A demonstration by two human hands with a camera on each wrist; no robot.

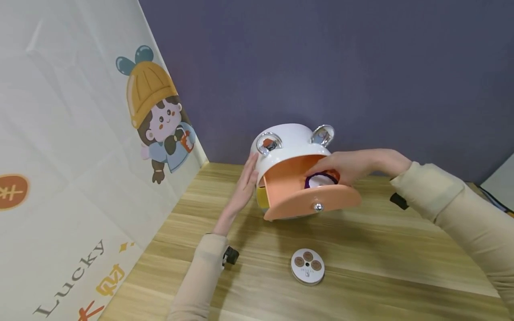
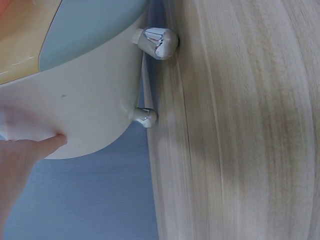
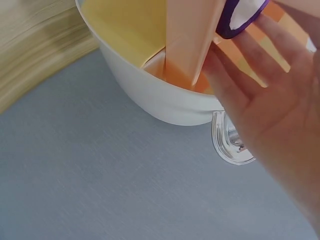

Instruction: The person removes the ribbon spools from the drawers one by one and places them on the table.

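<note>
A white rounded storage box (image 1: 295,140) with two silver ears stands on chrome feet (image 2: 159,43). Its orange front drawer (image 1: 295,203) is pulled out and tilts down. My left hand (image 1: 244,185) rests along the left side of the box, fingers extended up the wall; its thumb (image 2: 50,145) presses the white shell in the left wrist view. Inside the drawer, my right hand (image 1: 341,167) grips a round white thing with a purple rim (image 1: 321,180). The right wrist view shows the fingers (image 3: 260,65) around that purple rim (image 3: 231,25), partly cut off by the frame.
A flat round white disc (image 1: 308,266) with brown circles lies on the wooden table (image 1: 361,267) in front of the box. Behind stands a dark blue-grey wall (image 1: 321,67). On the left is a white wall covering (image 1: 60,133) with a cartoon figure.
</note>
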